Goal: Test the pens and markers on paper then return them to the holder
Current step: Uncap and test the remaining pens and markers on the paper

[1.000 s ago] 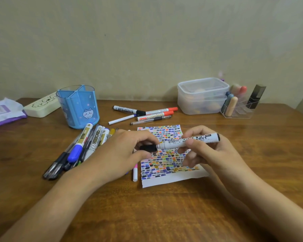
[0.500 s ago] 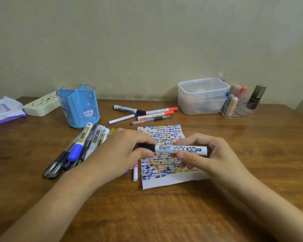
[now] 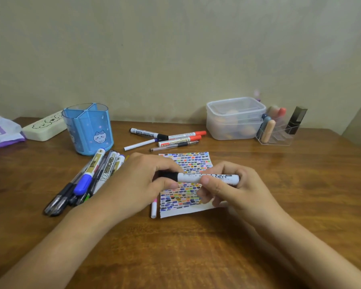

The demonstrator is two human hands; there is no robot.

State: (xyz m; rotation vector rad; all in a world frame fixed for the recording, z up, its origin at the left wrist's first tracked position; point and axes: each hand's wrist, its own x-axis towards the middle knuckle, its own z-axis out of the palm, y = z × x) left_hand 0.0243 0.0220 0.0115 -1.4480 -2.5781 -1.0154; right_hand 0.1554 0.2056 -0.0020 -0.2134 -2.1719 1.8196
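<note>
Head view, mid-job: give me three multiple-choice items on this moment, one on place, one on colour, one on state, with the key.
1. Where is the blue holder?
A. behind the loose pile of pens, at the table's left
B. on the paper
C. inside the clear lidded box

2. What colour is the cap of the held marker?
A. red
B. black
C. blue

3. What are the hands doing?
A. both lie flat on the table
B. only one holds the marker
C. the left hand grips the cap end, the right hand the barrel

Key: 1 A, it stands just beyond the pile. 2 B, a black end shows at the left fingers. 3 C, the marker spans both hands above the paper.
</note>
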